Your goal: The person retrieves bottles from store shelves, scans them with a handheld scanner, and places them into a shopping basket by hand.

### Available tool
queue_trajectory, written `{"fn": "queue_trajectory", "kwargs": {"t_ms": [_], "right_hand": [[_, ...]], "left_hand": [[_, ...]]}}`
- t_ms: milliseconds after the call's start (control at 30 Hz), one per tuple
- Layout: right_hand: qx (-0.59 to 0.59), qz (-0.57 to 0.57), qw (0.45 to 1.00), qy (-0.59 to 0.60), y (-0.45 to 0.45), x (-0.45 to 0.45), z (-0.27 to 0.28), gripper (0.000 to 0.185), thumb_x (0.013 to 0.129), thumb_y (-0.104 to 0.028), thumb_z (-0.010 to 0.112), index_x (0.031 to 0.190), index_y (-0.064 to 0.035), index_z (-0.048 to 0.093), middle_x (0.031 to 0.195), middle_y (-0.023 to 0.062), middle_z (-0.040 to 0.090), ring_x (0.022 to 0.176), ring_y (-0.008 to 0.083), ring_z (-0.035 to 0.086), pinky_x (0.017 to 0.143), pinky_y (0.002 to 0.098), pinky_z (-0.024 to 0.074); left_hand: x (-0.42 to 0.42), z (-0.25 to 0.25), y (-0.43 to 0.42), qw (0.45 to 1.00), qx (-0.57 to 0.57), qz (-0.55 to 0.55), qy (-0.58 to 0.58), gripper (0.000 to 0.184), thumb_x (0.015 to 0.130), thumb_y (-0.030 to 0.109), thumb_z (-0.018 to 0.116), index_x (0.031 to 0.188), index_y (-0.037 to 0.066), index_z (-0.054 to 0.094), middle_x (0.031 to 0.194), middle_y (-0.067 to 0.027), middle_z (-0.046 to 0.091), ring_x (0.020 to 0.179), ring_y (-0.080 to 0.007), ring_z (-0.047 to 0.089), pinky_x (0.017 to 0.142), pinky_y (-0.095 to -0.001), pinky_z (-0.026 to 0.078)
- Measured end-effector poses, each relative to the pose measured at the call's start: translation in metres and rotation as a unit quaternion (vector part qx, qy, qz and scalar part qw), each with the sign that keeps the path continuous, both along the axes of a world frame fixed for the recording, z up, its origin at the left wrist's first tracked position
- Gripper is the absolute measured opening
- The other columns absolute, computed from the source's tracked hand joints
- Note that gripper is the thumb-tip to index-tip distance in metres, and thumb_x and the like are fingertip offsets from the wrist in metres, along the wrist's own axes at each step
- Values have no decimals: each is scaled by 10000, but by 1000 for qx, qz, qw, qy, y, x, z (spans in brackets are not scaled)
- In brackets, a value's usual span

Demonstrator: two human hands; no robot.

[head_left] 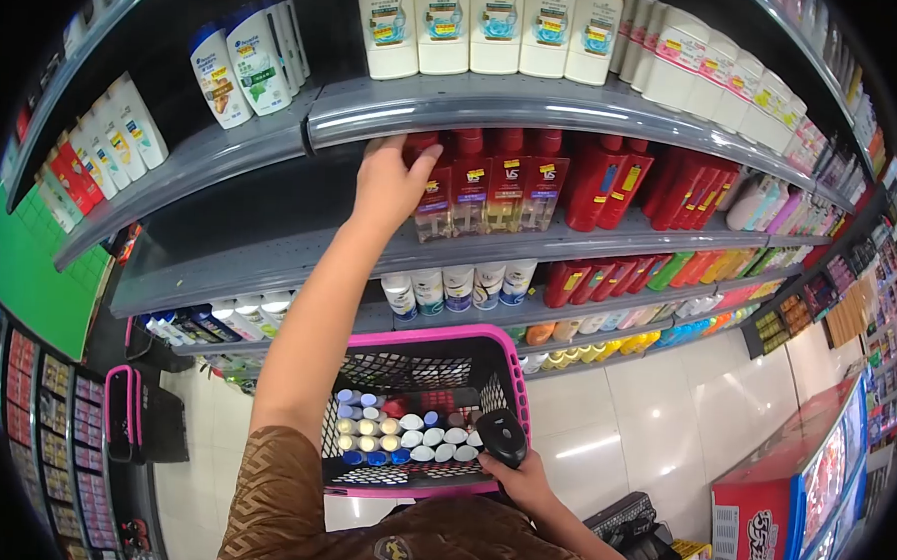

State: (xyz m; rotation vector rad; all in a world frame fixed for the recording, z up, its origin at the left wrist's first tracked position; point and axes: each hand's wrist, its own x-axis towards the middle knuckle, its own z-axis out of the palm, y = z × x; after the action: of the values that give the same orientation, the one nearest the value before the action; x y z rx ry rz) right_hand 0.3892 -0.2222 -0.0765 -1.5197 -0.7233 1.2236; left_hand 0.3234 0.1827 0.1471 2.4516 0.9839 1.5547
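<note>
My left hand (391,182) reaches into the middle shelf. Its thumb lies across the top of the leftmost red-topped VS bottle (434,209), and its fingers go round the bottle's left side, partly hidden. Beside it stand several matching bottles (505,197) with clear lower halves and yellow tags. Low in front of my body, my right hand (522,481) is closed on the grip of a black handheld scanner (503,438), held over the near right edge of a black shopping basket with a pink rim (431,331). Rows of capped bottles (394,430) stand upright in that basket.
White shampoo bottles (497,27) line the upper shelf (456,110), whose edge overhangs my left hand. White-capped bottles (458,287) stand on the shelf below. A second pink-rimmed basket (123,406) is at left; a red and blue display case (774,504) is at right.
</note>
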Motion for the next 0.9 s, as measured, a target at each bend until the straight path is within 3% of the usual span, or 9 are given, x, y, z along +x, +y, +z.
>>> {"fn": "queue_trajectory", "kwargs": {"t_ms": [167, 233, 300, 367, 433, 567, 633, 700, 900], "right_hand": [[18, -11, 1000, 17, -8, -20, 17, 294, 918, -153, 758, 1164, -6, 690, 995, 41, 718, 905, 112, 642, 818, 307, 534], [20, -15, 1000, -1, -8, -29, 16, 276, 921, -147, 755, 1148, -4, 688, 974, 42, 715, 875, 113, 648, 793, 303, 536], [18, -7, 1000, -21, -5, -41, 27, 259, 924, -142, 752, 1133, -3, 686, 953, 43, 713, 844, 115, 655, 768, 298, 539], [65, -73, 995, -15, -2, -56, 48, 158, 932, -134, 748, 1027, -14, 706, 823, 28, 693, 745, 98, 632, 673, 261, 503], [57, -78, 995, -27, 2, -61, 52, 136, 947, -99, 701, 1045, -5, 693, 843, 45, 696, 716, 107, 623, 656, 267, 500], [147, -54, 986, 57, 6, -75, 54, 238, 945, -156, 680, 1122, -12, 612, 1091, 148, 669, 793, 172, 644, 724, 329, 526], [231, -25, 969, 87, 10, -80, 44, 340, 914, -209, 720, 1165, -27, 579, 1120, 168, 657, 797, 194, 643, 727, 361, 526], [212, -3, 967, 140, 8, -88, 44, 554, 871, -183, 800, 1326, -18, 530, 1204, 146, 643, 983, 210, 679, 820, 366, 550], [103, 63, 993, 10, 16, -122, 60, 757, 774, -71, 875, 1422, -1, 491, 1304, 91, 610, 1161, 186, 615, 989, 359, 503]], "left_hand": [[-31, -24, -32, 981, -52, -150, -109, 357, 932, 189, 707, 1237, 25, 620, 1197, -226, 661, 1053, -415, 655, 940, -432, 521], [-52, -36, -54, 965, -50, -225, -123, 341, 922, 55, 698, 1238, 9, 582, 1209, -186, 672, 1132, -315, 667, 973, -368, 505], [-77, -41, -71, 972, -5, -221, -74, 376, 905, 24, 714, 1246, 11, 557, 1211, -177, 676, 1139, -301, 666, 994, -395, 510], [-110, -21, -102, 937, 214, -273, -48, 394, 915, 57, 723, 1259, 13, 536, 1194, -210, 668, 1136, -322, 662, 997, -449, 521], [-140, -10, -132, 914, 186, -309, -185, 386, 867, 68, 785, 1196, 39, 586, 1125, -218, 687, 1083, -354, 685, 952, -456, 548], [-182, -24, -184, 745, -308, -413, -424, 268, 974, 68, 670, 1192, 40, 516, 1117, -193, 690, 1026, -246, 692, 885, -355, 574], [-189, -43, -197, 655, -498, -342, -454, 257, 991, 116, 674, 1189, 57, 522, 1095, -145, 704, 1001, -200, 696, 869, -345, 589], [-194, -70, -203, 576, -561, -323, -499, 272, 989, 136, 685, 1195, 57, 527, 1076, -139, 708, 988, -197, 700, 871, -349, 596], [-216, -99, -208, 609, -553, -226, -522, 304, 999, 116, 659, 1251, 47, 503, 1123, -162, 690, 1026, -216, 700, 881, -368, 592]]}}
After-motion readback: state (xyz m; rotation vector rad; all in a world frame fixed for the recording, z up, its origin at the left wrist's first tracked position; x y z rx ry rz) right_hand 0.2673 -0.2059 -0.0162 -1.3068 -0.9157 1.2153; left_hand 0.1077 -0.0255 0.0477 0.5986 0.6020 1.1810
